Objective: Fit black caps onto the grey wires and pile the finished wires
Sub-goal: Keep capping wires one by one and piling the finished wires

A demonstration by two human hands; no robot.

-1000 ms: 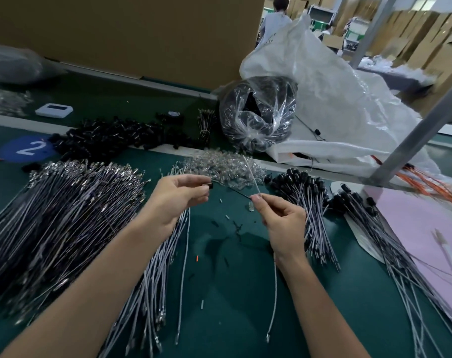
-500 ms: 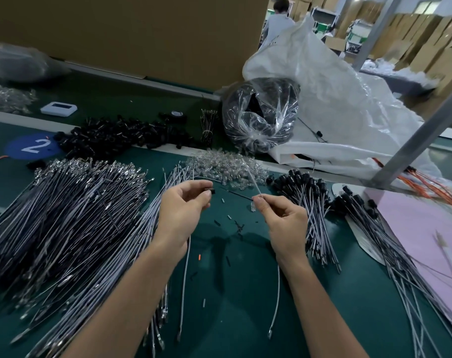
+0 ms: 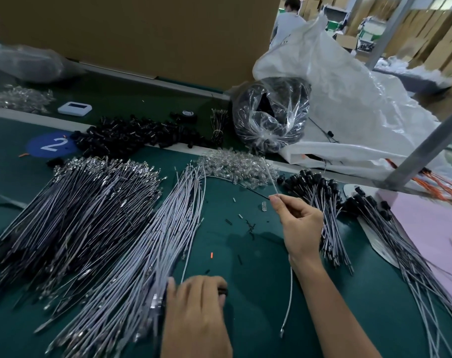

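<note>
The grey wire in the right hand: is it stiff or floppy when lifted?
Probably springy rather than limp: the grey wire droops in a smooth curve below the right hand. Likely light, since a fingertip pinch holds it.

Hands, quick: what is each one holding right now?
Left hand: at the wire pile, blurred; cannot tell.
Right hand: pinching one grey wire.
</note>
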